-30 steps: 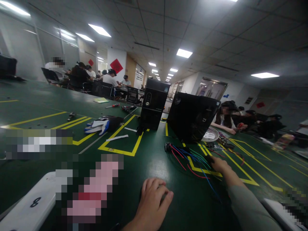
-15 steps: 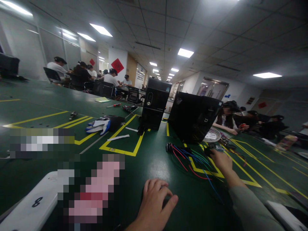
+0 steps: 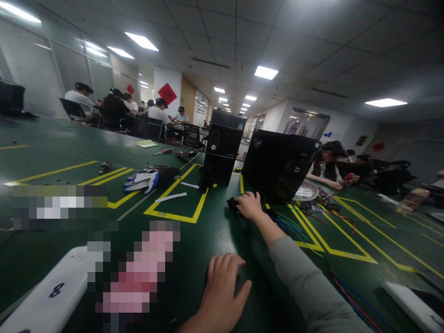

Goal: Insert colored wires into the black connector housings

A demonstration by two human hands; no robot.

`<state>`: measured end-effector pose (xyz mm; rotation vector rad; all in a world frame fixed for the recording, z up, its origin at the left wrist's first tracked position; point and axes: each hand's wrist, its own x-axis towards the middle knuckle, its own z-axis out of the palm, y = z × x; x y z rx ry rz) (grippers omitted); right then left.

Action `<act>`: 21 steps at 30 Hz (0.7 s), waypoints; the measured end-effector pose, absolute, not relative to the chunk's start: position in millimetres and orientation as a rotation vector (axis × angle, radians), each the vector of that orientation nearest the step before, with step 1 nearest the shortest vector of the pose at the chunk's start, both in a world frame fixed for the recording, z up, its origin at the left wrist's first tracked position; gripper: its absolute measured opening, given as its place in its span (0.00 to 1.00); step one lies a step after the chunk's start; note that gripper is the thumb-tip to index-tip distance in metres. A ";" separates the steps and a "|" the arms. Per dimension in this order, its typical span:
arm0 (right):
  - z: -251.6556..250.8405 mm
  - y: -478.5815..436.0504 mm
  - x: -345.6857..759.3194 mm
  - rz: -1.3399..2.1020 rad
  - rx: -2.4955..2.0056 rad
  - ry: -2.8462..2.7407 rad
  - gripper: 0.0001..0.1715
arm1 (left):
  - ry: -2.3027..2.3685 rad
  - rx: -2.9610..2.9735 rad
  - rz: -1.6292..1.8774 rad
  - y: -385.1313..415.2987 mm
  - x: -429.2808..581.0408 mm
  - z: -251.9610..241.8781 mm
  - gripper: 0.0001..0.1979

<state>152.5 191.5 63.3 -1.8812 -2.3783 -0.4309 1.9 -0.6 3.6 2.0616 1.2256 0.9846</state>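
Note:
My right hand (image 3: 248, 206) reaches far forward over the green table (image 3: 215, 231), and its fingers curl onto the black connector (image 3: 231, 203) at the left end of a bundle of coloured wires (image 3: 289, 224). The wires trail right from under my wrist across yellow floor-style tape lines. My left hand (image 3: 222, 289) lies near the front edge, palm down on the table, fingers stretched out and holding nothing. Two black computer cases (image 3: 222, 150) (image 3: 279, 166) stand just behind the connector.
A blue and white glove (image 3: 142, 181) and a white strip (image 3: 169, 198) lie at the left of the cases. A white basket (image 3: 305, 190) sits at the right. A white device marked 8 (image 3: 52, 291) lies near left. Seated people work at the back and right.
My right hand has moved left and forward from the wires' right end to the black connector. The wire bundle has shifted with it. My left hand has stayed put.

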 end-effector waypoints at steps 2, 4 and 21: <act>59.6 191.4 152.5 -0.401 -1.927 -2.354 0.18 | 1.233 2.053 0.986 -1.1 1.6 4.1 0.15; 58.7 190.4 158.9 -0.376 -1.988 -2.318 0.18 | 1.234 2.046 0.989 -1.3 1.1 4.5 0.16; 87.6 147.1 296.6 0.104 -2.502 -1.903 0.14 | 1.198 2.057 1.036 -0.5 0.1 0.8 0.16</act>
